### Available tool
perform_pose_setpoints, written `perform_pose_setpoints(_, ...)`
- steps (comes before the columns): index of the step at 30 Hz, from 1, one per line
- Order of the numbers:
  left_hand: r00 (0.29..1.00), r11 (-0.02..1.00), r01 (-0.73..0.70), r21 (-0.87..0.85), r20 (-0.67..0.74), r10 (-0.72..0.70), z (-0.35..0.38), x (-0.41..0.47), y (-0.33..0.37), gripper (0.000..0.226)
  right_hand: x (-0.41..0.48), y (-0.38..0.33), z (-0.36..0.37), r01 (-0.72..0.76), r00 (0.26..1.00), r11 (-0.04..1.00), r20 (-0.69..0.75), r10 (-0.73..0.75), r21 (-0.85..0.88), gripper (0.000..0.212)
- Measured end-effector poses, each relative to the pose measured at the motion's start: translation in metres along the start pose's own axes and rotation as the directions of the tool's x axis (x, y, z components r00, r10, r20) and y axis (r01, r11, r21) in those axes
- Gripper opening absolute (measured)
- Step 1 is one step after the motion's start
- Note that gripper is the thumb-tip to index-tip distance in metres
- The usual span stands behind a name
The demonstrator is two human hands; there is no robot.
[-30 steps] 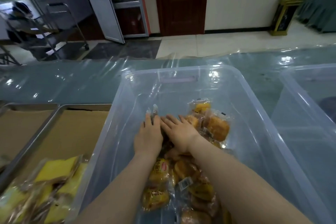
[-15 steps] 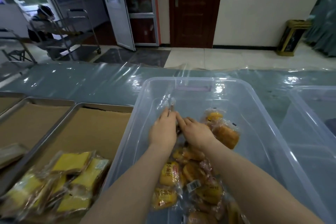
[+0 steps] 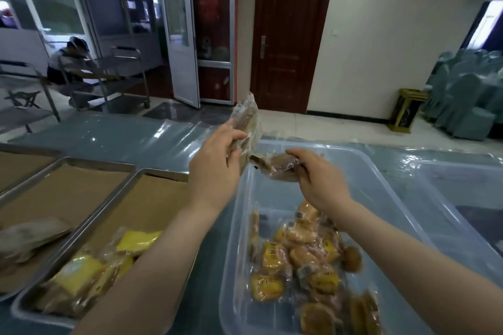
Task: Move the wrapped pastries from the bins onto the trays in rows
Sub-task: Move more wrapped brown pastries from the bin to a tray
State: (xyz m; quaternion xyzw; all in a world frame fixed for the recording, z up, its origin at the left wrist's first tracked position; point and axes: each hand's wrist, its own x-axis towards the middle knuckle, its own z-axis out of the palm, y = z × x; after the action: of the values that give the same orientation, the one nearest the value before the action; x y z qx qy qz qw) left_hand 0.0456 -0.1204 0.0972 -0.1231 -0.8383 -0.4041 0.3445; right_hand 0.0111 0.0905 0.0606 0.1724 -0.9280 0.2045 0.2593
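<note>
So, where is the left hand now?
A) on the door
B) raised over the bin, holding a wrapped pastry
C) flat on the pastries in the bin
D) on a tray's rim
B: the left hand grips a wrapped pastry in the air above the bin, while the right hand holds a second pastry.

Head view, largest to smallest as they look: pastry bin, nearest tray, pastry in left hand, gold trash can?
Pastry bin
Nearest tray
Pastry in the left hand and gold trash can: look alike; the can stands far off, so unranked.
</note>
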Motion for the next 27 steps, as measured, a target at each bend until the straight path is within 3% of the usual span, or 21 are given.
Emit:
perform_pose_setpoints(7, 0.994, 0.999, -0.007, 0.034, -0.113, 0.011, -0.140, -0.051, -0.054, 0.032, -0.003, -0.137, 0.005, 0.126, 0.992, 0.991, 0.021, -0.128, 0.051, 0.038)
perform_pose_setpoints(15, 0.983, 0.978, 0.124, 0.170, -0.156, -0.097, -0.299, -0.125, -0.158, 0.033, -0.007, -0.284, 0.092, 0.155, 0.984, 0.963, 0.053, -0.171, 0.223, 0.037)
perform_pose_setpoints(24, 0.921, 0.902, 0.371, 0.221, -0.210, -0.328, -0.382, -0.183, -0.254, 0.039, -0.025, -0.356, 0.206, 0.018, 0.977, 0.918, 0.188, -0.100, 0.395, 0.026)
perform_pose_setpoints(27, 0.896, 0.862, 0.434, 0.260, -0.227, -0.383, -0.397, -0.187, -0.284, 0.040, -0.021, -0.366, 0.242, -0.092, 0.964, 0.893, 0.265, -0.031, 0.440, 0.027)
